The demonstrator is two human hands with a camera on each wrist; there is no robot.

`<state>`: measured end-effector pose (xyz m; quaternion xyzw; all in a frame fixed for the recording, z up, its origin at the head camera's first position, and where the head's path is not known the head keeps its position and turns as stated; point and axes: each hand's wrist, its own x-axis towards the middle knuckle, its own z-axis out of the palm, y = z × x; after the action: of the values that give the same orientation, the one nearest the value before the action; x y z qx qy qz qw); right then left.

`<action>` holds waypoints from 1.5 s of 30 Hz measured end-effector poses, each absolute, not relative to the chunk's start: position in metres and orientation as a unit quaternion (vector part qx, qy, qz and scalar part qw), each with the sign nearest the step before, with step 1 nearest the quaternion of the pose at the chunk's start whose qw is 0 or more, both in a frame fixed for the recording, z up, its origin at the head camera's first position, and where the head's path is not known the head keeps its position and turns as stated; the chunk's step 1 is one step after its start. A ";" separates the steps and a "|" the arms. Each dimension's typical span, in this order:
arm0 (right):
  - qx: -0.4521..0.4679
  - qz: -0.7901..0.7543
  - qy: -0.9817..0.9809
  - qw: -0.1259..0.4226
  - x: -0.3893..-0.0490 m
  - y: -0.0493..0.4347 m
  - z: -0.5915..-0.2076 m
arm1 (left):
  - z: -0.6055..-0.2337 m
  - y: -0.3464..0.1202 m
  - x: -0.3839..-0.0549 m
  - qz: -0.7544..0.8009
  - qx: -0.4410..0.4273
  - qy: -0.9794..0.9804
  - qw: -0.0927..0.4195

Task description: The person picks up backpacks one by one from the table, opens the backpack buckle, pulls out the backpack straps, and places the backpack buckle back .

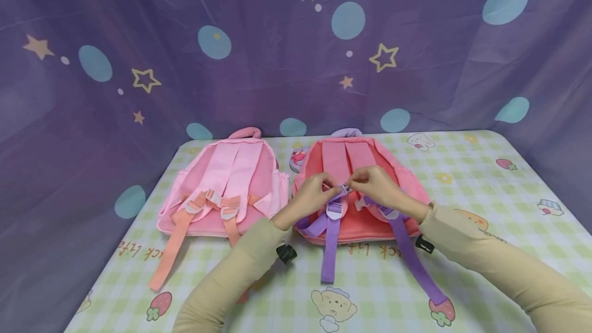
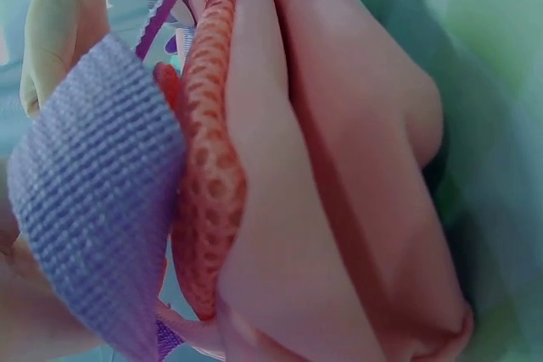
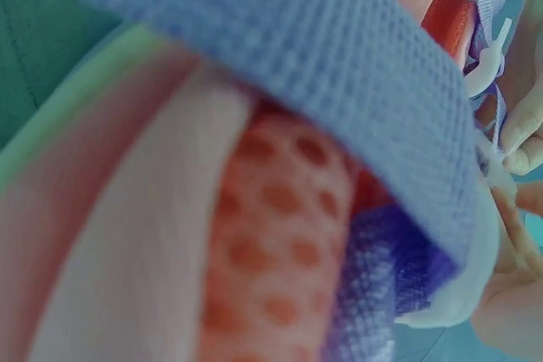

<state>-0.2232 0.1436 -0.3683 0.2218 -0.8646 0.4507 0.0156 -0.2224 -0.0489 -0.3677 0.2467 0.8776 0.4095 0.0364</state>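
Note:
A coral pink backpack (image 1: 356,230) lies with its shoulder straps up, purple webbing straps (image 1: 330,253) hanging off its lower edge. Over its middle, my left hand (image 1: 312,194) and my right hand (image 1: 375,185) meet at a small white buckle (image 1: 345,188) on purple webbing. Both pinch it with thumb and fingertips; its exact fit is too small to tell. Just below, another white buckle piece (image 1: 361,203) sits beside the right strap. Purple webbing (image 2: 97,192) and coral mesh (image 2: 208,175) fill much of the left wrist view. The right wrist view shows fingers (image 3: 526,154) around white plastic.
To the left lies a light pink backpack (image 1: 226,168) with orange straps (image 1: 171,256). A small round printed item (image 1: 298,159) is partly hidden between the bags. Underneath is a green checked tablecloth (image 1: 499,194); a purple curtain (image 1: 287,66) hangs behind.

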 end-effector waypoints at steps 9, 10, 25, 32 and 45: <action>0.204 0.487 -0.849 0.000 -0.222 0.149 -0.365 | -0.369 -0.049 -0.220 0.409 0.271 0.871 0.031; 0.206 0.488 -0.849 -0.001 -0.222 0.150 -0.365 | -0.369 -0.050 -0.220 0.411 0.270 0.870 0.030; 0.210 0.525 -0.822 -0.065 -0.226 0.158 -0.369 | -0.365 -0.054 -0.211 0.409 0.313 0.857 0.022; 0.209 0.519 -0.825 -0.077 -0.227 0.160 -0.369 | -0.367 -0.056 -0.208 0.411 0.325 0.851 0.013; 0.202 0.516 -0.827 -0.092 -0.228 0.161 -0.370 | -0.367 -0.060 -0.199 0.409 0.368 0.835 -0.015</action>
<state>-0.2278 0.1614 -0.3700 0.2021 -0.8272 0.5162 -0.0919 -0.1991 -0.0603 -0.3672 0.3681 0.8346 0.4095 -0.0152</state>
